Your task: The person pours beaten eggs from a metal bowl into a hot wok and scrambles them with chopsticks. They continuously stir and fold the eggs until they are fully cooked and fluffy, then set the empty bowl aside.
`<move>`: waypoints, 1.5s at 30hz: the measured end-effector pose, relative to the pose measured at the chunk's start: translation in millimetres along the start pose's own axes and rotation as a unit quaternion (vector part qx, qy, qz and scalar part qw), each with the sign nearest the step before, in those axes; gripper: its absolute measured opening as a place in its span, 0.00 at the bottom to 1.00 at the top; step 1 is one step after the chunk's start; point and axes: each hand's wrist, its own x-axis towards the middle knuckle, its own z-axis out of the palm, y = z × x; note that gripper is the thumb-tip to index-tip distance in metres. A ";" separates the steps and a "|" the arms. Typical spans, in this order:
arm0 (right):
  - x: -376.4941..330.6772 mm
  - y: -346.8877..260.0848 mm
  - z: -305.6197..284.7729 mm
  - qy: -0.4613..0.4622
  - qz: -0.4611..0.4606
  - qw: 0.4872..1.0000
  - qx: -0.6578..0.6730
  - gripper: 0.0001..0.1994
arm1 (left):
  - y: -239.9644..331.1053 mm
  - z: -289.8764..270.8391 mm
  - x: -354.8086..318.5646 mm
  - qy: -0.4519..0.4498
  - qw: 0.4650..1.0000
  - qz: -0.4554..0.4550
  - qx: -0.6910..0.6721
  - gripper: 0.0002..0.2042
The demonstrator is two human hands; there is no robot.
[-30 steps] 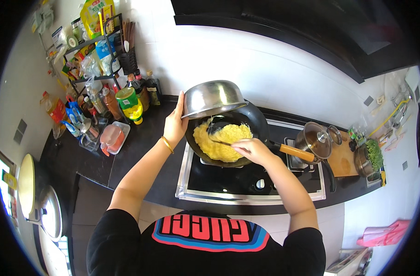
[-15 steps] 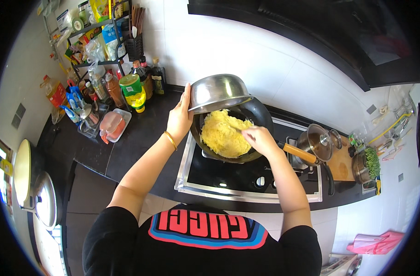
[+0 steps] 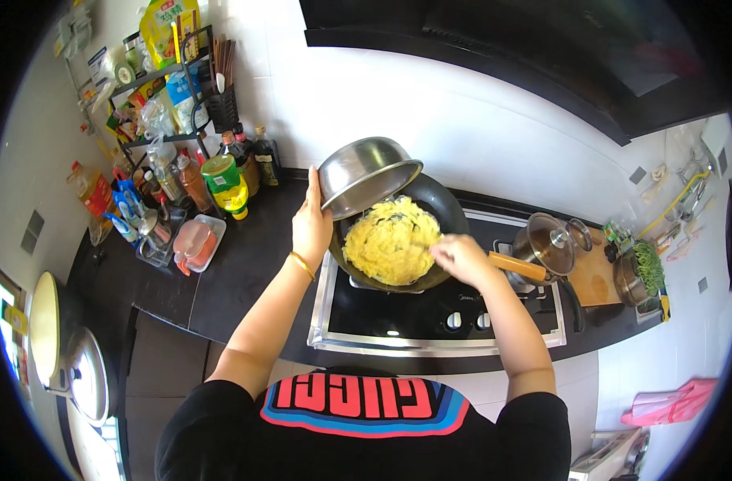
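Over the stove [image 3: 414,313], a metal basin [image 3: 366,168] is being held tipped, its mouth turned toward the wok [image 3: 450,212]. It is gripped at its near left side by the left hand [image 3: 311,228], fingers laid flat along the outer wall; where the thumb is pressed cannot be told. And in the wok, a soft yellow mixture [image 3: 392,250] is spread wide, loose and lumpy!

At its right edge the right hand [image 3: 456,256] is closed, with what seems a thin utensil [image 3: 419,243] pinched at the fingertips, too blurred to be named.

So what could be spoiled here? The basin is carried by one hand only: should that side grip slip, the rim could be dropped onto the wok's edge. Whether rim and wok are touching cannot be seen. If the mixture is pushed too hard, some could be flung over the side onto the stove.

And the wooden handle [image 3: 517,266] is gripped by neither hand! It reaches toward the lidded pot [image 3: 549,247], so if the wok were swivelled by rough stirring, the pot might be knocked. Left too long unturned, the underside could be scorched.
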 end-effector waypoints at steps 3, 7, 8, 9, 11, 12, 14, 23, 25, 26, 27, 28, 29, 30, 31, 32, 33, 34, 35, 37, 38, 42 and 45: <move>-2.7 -42.3 9.0 -0.016 -0.021 0.997 0.077 0.06 | 2.7 1.0 -1.4 0.015 1.000 -0.006 -0.016 0.39; 25.0 3.5 54.5 0.093 0.060 0.988 0.103 0.06 | 8.9 11.1 -1.9 -0.013 1.000 -0.004 -0.016 0.40; 24.4 35.5 65.0 0.185 0.030 0.980 0.069 0.06 | 15.1 10.5 0.2 -0.023 1.000 -0.001 -0.013 0.40; 24.2 38.1 48.0 0.167 0.061 0.984 0.021 0.05 | 16.7 6.7 -1.3 -0.012 1.000 0.011 -0.023 0.40; 12.7 31.0 13.2 0.094 0.111 0.989 0.017 0.05 | 12.6 1.0 -0.4 -0.007 1.000 0.006 -0.017 0.40; 4.6 18.2 -3.2 0.034 0.130 0.989 0.061 0.05 | 10.3 0.3 -1.2 -0.003 1.000 -0.001 -0.015 0.40; -8.0 -18.4 -14.9 -0.011 0.038 0.997 0.073 0.05 | 8.9 2.1 -1.0 -0.006 1.000 -0.007 -0.019 0.39; 12.1 17.3 24.0 0.110 0.073 0.991 -0.004 0.06 | 15.3 4.6 -3.5 -0.009 0.998 0.067 -0.001 0.41; -1.9 -11.2 -4.3 -0.012 0.058 0.998 0.025 0.04 | 15.6 -0.8 -5.0 -0.012 0.999 0.053 0.003 0.41; -10.2 -27.4 -7.2 -0.034 0.028 0.996 0.074 0.05 | 15.6 -2.4 -6.0 -0.007 0.999 0.045 0.000 0.41; -15.3 -48.2 -4.9 -0.036 0.013 0.992 0.120 0.05 | 16.6 -1.6 -7.9 -0.007 0.999 0.038 -0.006 0.41; -13.1 -50.0 7.8 -0.017 -0.052 0.993 0.101 0.05 | 17.7 -1.4 -9.7 -0.005 0.999 0.031 -0.011 0.41; -6.8 -52.8 16.5 -0.014 -0.030 0.993 0.110 0.06 | 21.5 -0.9 -10.7 0.002 0.999 0.035 -0.017 0.41; 0.8 -51.9 22.5 -0.009 -0.009 0.993 0.117 0.06 | 23.7 0.1 -11.6 -0.005 0.999 0.031 -0.023 0.41; 8.0 -39.4 34.3 0.025 0.020 0.992 0.123 0.07 | 25.4 1.1 -12.9 -0.012 0.999 0.026 -0.029 0.41; 16.7 -21.0 46.6 0.060 0.046 0.989 0.127 0.07 | 26.7 2.4 -13.2 -0.017 0.999 0.023 -0.034 0.41; 23.1 -5.1 50.1 0.081 0.065 0.986 0.128 0.07 | 27.6 4.0 -13.7 -0.005 0.999 0.038 -0.028 0.41; 21.3 19.6 54.5 0.134 0.045 0.984 0.104 0.06 | 29.3 5.0 -13.6 0.003 0.998 0.052 -0.031 0.41; 17.3 30.1 46.3 0.141 0.066 0.985 0.071 0.06 | 28.5 2.8 -14.0 0.012 0.998 0.062 -0.030 0.41; 3.1 33.0 22.3 0.095 0.096 0.990 0.026 0.06 | 23.6 -2.5 -16.4 0.022 0.997 0.067 -0.028 0.41; -4.4 18.2 0.7 0.042 0.105 0.993 0.012 0.05 | 21.9 -6.2 -18.0 0.013 0.999 0.044 -0.026 0.40; -16.0 -50.4 -19.6 -0.068 0.058 0.985 0.148 0.07 | 15.8 -8.1 -22.0 0.011 1.000 0.002 -0.027 0.40; 12.6 -44.3 23.1 -0.003 0.002 0.989 0.146 0.07 | 18.8 0.3 -21.2 0.018 0.999 0.008 -0.042 0.40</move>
